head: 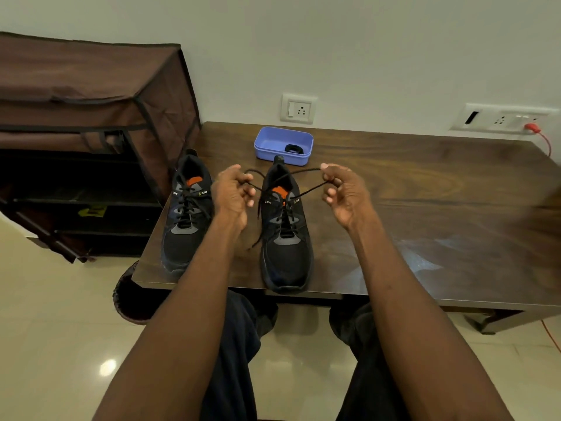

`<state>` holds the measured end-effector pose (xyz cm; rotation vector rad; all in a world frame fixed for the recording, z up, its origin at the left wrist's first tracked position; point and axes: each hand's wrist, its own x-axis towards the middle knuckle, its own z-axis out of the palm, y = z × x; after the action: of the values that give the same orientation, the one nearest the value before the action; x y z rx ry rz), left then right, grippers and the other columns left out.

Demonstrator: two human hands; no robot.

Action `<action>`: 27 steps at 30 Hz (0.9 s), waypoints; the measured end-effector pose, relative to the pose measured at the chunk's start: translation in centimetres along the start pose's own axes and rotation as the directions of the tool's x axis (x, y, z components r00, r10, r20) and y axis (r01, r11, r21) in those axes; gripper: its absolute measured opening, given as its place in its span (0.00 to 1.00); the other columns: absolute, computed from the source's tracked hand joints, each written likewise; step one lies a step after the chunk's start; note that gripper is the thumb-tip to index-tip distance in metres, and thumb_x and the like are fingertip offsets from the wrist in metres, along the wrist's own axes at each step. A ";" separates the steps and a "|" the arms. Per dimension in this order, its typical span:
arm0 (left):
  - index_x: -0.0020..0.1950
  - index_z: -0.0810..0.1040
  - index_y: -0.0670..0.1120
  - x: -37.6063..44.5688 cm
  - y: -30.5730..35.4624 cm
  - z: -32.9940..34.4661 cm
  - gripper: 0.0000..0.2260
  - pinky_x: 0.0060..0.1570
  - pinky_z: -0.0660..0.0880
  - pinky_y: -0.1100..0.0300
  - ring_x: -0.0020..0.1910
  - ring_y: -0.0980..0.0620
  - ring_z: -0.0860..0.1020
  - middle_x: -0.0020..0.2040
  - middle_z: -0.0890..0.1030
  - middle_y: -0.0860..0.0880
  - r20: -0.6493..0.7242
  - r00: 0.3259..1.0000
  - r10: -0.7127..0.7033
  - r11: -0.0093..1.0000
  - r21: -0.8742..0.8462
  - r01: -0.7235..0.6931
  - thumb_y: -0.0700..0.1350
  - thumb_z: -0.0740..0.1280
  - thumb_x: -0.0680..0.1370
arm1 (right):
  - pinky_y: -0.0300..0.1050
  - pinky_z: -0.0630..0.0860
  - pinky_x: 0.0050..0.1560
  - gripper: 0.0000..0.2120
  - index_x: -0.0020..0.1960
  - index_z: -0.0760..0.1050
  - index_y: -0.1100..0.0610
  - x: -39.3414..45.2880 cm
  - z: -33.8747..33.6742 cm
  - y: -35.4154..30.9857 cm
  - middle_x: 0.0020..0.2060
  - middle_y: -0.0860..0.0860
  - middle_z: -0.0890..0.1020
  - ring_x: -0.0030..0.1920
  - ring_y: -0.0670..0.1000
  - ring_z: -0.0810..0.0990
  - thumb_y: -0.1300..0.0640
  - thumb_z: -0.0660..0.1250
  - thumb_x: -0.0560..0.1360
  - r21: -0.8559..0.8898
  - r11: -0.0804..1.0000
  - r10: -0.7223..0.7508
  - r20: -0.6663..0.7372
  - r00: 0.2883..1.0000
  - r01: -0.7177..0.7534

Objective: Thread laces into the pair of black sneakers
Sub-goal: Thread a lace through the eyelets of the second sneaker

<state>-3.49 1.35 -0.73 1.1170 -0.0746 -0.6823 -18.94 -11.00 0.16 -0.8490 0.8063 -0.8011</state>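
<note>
Two black sneakers with orange insoles stand on the dark wooden table (425,208), toes toward me. The left sneaker (186,217) is laced through its eyelets. The right sneaker (285,238) is also laced, and its black lace (306,191) runs up out of the top eyelets to both hands. My left hand (233,189) pinches one lace end above and left of the shoe's opening. My right hand (340,189) pinches the other end to the right. The two strands cross above the tongue, and a loose end hangs down beside the shoe's left side.
A blue plastic tray (283,145) holding a small black object sits behind the right sneaker. A brown fabric shoe rack (91,132) stands left of the table. Wall sockets (299,109) and a red plug with its cord (534,129) are at the back. My knees are under the table's front edge.
</note>
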 end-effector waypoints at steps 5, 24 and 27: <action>0.39 0.72 0.46 1.0 1.6 -2.6 0.06 0.20 0.59 0.63 0.22 0.55 0.68 0.31 0.73 0.51 -0.210 0.977 0.041 0.986 -0.150 -0.074 0.40 0.63 0.76 | 0.35 0.57 0.20 0.02 0.44 0.76 0.58 0.6 -3.7 -2.0 0.26 0.47 0.70 0.19 0.43 0.62 0.62 0.66 0.76 0.052 0.998 0.034 -0.189 0.981 -0.025; 0.47 0.82 0.48 -0.8 -2.3 1.0 0.05 0.39 0.76 0.63 0.41 0.57 0.80 0.45 0.82 0.51 0.134 0.958 0.252 0.480 0.843 -0.244 0.45 0.67 0.79 | 0.48 0.72 0.35 0.14 0.37 0.78 0.61 0.2 -0.1 2.5 0.31 0.52 0.78 0.33 0.51 0.75 0.52 0.71 0.75 -0.933 0.358 -0.222 -0.058 0.973 0.026; 0.37 0.77 0.49 -0.2 -3.3 1.8 0.09 0.44 0.80 0.52 0.40 0.51 0.81 0.39 0.82 0.49 0.083 0.978 0.193 0.504 0.847 -0.171 0.49 0.70 0.76 | 0.43 0.67 0.30 0.19 0.32 0.72 0.56 0.6 2.2 4.0 0.28 0.50 0.75 0.29 0.49 0.72 0.47 0.70 0.75 -0.909 0.411 -0.199 -0.018 0.980 0.067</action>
<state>-5.89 -0.84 -2.63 2.0510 -0.5647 -0.4152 -15.72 -9.05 -2.55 -1.8961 1.3400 -0.4950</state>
